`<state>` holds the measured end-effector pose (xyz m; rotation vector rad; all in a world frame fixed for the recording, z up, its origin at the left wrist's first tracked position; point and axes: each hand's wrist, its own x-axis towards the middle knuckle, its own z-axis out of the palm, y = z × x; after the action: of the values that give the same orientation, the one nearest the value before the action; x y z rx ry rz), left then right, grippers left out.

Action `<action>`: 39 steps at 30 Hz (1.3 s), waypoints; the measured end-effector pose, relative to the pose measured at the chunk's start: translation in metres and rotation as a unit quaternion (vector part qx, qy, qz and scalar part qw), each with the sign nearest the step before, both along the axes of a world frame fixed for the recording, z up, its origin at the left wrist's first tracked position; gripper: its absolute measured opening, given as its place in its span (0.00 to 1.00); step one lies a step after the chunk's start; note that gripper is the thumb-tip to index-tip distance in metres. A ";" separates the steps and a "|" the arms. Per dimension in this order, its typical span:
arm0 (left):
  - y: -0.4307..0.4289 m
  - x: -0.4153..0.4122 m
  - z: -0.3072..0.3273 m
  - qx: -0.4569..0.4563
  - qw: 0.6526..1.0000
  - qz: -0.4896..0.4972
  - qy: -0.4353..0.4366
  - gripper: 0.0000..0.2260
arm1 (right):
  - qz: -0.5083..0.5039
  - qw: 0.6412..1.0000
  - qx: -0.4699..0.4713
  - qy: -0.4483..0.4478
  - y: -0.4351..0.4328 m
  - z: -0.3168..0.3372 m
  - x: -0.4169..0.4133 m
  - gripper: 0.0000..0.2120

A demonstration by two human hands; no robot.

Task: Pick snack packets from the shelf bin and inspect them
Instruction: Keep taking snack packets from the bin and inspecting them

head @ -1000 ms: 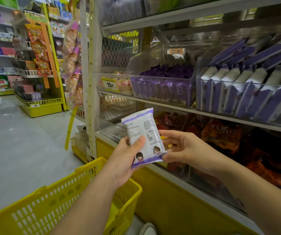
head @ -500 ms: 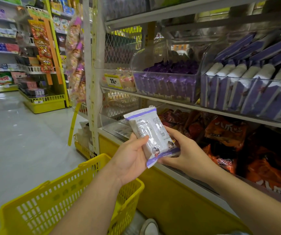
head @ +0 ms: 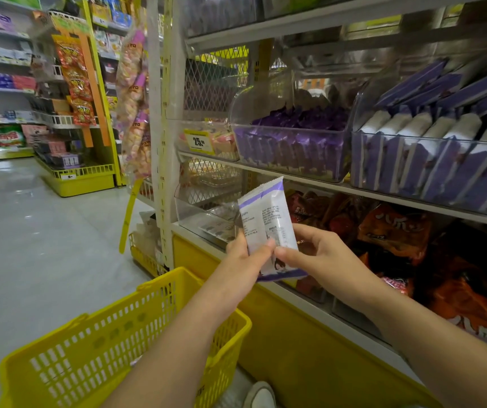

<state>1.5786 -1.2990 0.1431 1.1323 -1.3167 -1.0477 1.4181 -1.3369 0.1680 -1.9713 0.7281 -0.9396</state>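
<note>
A yellow slotted basket [head: 113, 343] hung below the left forearm, over a grey floor [head: 30, 231]. Just beyond it, the left hand [head: 245, 260] and right hand [head: 318, 257] both pinched one white-and-purple snack packet [head: 268, 219], held upright with its printed side facing the camera. Behind the packet lay orange bags [head: 395, 231]. On the shelf [head: 354, 188] above, one clear bin [head: 289, 148] held purple packets and the next bin [head: 430, 160] held white-and-purple ones. Stocked racks [head: 1, 83] lined the far aisle.

Single view: head-worn wide-angle camera, facing forward and down, angled along the front edge of the shelf [head: 354, 187] at right. Near, centre frame: left hand [head: 245, 257], right hand [head: 321, 257]. Basket [head: 89, 328] below; aisle floor [head: 30, 231] recedes left.
</note>
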 end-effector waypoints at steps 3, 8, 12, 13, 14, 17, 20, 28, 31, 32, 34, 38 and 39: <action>0.000 0.005 0.001 0.007 0.998 0.003 -0.060 0.25 | 0.012 1.000 0.004 -0.011 0.004 0.001 0.001 0.16; -0.001 0.007 0.000 -0.004 0.999 -0.040 -0.030 0.38 | -0.011 0.999 -0.037 0.019 0.008 0.004 0.002 0.20; -0.004 0.005 -0.002 -0.011 1.000 -0.021 0.014 0.37 | -0.022 0.998 -0.049 0.033 0.013 0.008 0.002 0.21; -0.004 0.004 -0.003 -0.013 0.999 -0.018 0.023 0.35 | -0.019 0.998 -0.044 0.031 0.013 0.009 0.001 0.21; -0.004 0.003 -0.003 -0.016 0.999 -0.015 0.029 0.33 | -0.019 0.999 -0.040 0.031 0.014 0.009 0.001 0.21; -0.004 0.001 -0.001 -0.015 0.999 0.008 0.046 0.28 | -0.006 0.999 -0.017 0.028 0.013 0.006 0.001 0.19; -0.004 0.003 0.001 -0.011 0.997 0.049 0.061 0.22 | 0.049 0.998 0.047 0.004 0.013 0.002 0.002 0.18; -0.003 0.009 -0.001 -0.008 0.991 0.133 0.028 0.11 | 0.102 0.974 0.193 -0.056 0.005 -0.011 -0.002 0.18; -0.004 0.011 -0.002 0.000 0.990 0.138 0.007 0.11 | 0.111 0.968 0.216 -0.066 0.006 -0.012 -0.002 0.17; -0.004 0.011 -0.002 0.003 0.991 0.137 0.002 0.12 | 0.112 0.967 0.220 -0.067 0.007 -0.012 -0.002 0.17; -0.004 0.013 -0.002 0.006 0.991 0.131 0.001 0.13 | 0.109 0.966 0.224 -0.068 0.008 -0.012 -0.003 0.18; -0.003 0.012 0.000 0.023 0.992 0.124 0.013 0.15 | 0.100 0.967 0.224 -0.064 0.009 -0.010 -0.004 0.19; -0.003 0.011 0.002 0.034 0.992 0.117 0.020 0.16 | 0.092 0.970 0.217 -0.065 0.010 -0.009 -0.004 0.19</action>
<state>1.5893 -1.3020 0.1446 1.2765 -1.0947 -0.9422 1.4142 -1.3272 0.1590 -1.5469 0.6042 -0.7167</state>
